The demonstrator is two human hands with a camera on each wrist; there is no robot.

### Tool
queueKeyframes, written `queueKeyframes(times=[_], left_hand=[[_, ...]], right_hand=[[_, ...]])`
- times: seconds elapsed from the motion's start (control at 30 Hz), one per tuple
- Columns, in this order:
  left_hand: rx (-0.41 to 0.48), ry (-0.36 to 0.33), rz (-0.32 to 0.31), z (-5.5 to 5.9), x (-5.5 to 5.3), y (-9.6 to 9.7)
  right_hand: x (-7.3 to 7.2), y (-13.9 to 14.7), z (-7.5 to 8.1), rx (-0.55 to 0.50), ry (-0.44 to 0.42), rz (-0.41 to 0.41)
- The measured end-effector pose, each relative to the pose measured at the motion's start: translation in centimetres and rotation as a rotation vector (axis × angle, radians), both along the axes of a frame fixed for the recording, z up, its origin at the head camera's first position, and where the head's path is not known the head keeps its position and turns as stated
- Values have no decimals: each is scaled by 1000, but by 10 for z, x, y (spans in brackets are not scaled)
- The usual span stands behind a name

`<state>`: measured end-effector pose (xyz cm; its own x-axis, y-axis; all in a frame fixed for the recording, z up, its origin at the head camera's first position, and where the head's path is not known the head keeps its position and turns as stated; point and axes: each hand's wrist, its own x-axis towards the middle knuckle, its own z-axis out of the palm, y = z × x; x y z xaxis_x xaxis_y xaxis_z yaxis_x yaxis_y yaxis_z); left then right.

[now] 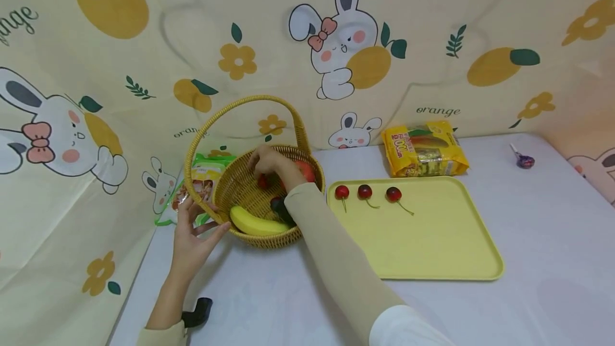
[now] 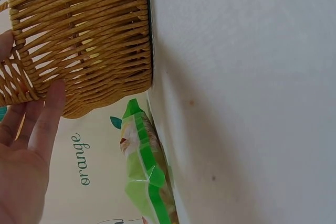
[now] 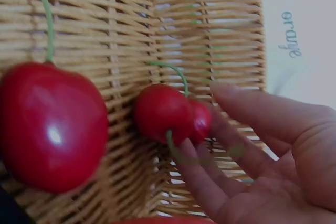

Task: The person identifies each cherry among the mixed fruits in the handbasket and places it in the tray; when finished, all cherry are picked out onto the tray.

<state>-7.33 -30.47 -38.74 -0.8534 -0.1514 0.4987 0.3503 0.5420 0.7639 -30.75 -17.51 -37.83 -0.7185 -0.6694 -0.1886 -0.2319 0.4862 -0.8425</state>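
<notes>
A wicker basket [image 1: 250, 194] with a tall handle holds a banana [image 1: 257, 223], a dark object [image 1: 281, 209], a red fruit [image 1: 305, 171] and several cherries. My left hand [image 1: 191, 244] grips its left rim at the foot of the handle, fingers against the outer weave [image 2: 84, 35]. Inside the basket is my right hand [image 1: 273, 163]. In the right wrist view its thumb and fingers spread around two cherries [image 3: 163, 113]; fingertips reach them, the thumb stays apart. A nearer cherry [image 3: 55, 127] lies to the left.
Right of the basket lies a yellow tray [image 1: 432, 239] with three cherries [image 1: 364, 192] along its far edge. A yellow snack bag [image 1: 425, 148] stands behind it, and a lollipop [image 1: 525, 161] lies far right. A green-edged bag [image 1: 202, 180] sits behind the basket's left side.
</notes>
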Motion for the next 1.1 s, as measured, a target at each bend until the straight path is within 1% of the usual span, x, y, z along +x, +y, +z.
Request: queueKeyframes(times=[0.2,0.3,0.4,0.5,0.57,0.63,0.73,0.8,0.87,0.93,1.03,1.1], left_hand=[[4,5,-35,0,0,-1],[7,7,-39,0,0,-1],[-1,9,-30,-1,-1,-1],[-3,10,-18,-11,-5,-7],[6,11,-12,-19,-8,-12],[16,11,-11,-26,-11,-17],[26,11,-10,-30,-12,-19],[31,8,-6,-30,-12,-18],[37,0,5,-30,-11,-17],[46,-6,13,-26,-10,-15],[39,0,12,-17,-7,-8],[28,12,4,-11,-4,-3]], right_hand=[[-1,-2,-4,56,42,53],[-1,-2,-4,74,58,76],[0,-1,-3,82,56,89],[-1,-2,-3,88,59,96],[-1,-4,-3,90,64,101],[-1,-5,-3,101,84,111],[1,-4,4,133,119,132],[3,-1,13,156,144,165],[5,5,24,153,167,205],[6,15,37,116,209,263],[7,37,50,-32,278,348],[8,59,55,-146,316,375]])
